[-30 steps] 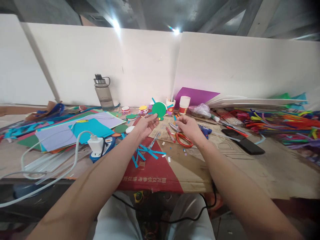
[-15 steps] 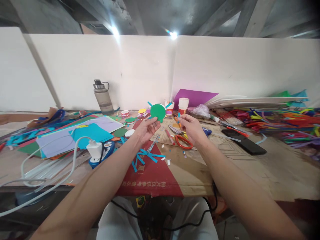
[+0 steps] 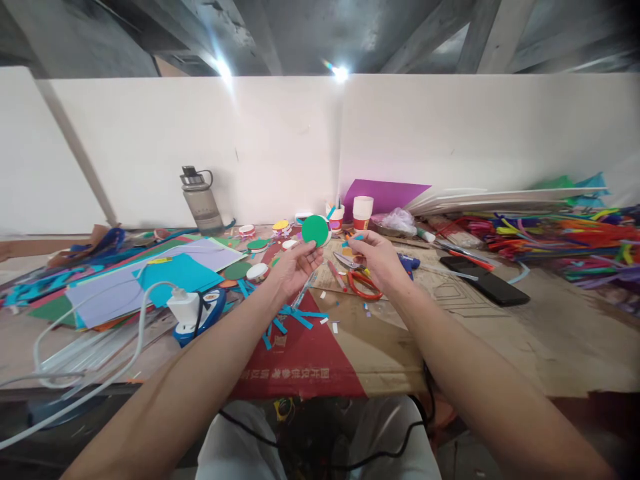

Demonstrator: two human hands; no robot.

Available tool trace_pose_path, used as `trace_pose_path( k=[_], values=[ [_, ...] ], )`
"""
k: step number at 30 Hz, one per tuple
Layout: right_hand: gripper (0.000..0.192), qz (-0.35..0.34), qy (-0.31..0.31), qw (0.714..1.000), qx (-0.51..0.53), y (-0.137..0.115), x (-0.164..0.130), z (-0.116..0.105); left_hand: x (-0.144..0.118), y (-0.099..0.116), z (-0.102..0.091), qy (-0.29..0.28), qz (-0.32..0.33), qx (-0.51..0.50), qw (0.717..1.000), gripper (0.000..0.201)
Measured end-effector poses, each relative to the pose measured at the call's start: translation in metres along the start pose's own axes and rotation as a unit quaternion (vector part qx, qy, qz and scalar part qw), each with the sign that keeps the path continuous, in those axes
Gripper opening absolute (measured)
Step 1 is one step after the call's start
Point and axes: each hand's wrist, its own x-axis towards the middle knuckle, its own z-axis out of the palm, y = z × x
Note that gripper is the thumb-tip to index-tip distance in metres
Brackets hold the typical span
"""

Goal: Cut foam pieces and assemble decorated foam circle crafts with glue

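Observation:
My left hand [image 3: 299, 263] is closed on a round green paper disc [image 3: 315, 231], held up above the table with its green face toward me. A white layer shows at the disc's right edge, and a blue strip sticks out at its upper right. To the right, my right hand [image 3: 374, 255] pinches a short blue paper strip [image 3: 353, 240] between thumb and fingertips, apart from the disc. Beneath that hand lie orange-handled scissors [image 3: 364, 284] and a red pen [image 3: 337, 276]. Several cut blue strips [image 3: 303, 315] are scattered below my left hand.
Coloured paper sheets [image 3: 175, 277], a white plug on a blue power strip [image 3: 200, 319] and a water bottle [image 3: 201, 200] stand left. Paper cups [image 3: 363, 212] are at the back. A black phone [image 3: 484, 280] and pipe cleaners [image 3: 550, 240] lie right.
The disc has turned slightly in my left hand, its blue strips sitting differently. The blue strip in my right hand has tilted from upright to slanting. The whole view has shifted a little.

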Motion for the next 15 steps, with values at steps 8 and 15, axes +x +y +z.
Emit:
trace_pose_path(
  k=[8, 15],
  values=[
    [0.028, 0.016, 0.022, 0.999, 0.040, 0.004, 0.000, 0.008, -0.002, -0.001, 0.002, -0.009, -0.043, -0.014, 0.999, 0.014],
    [0.023, -0.011, 0.057, 0.998, 0.037, 0.002, -0.002, 0.016, -0.002, -0.004, -0.002, -0.040, -0.052, -0.020, 0.998, 0.016]
  ],
)
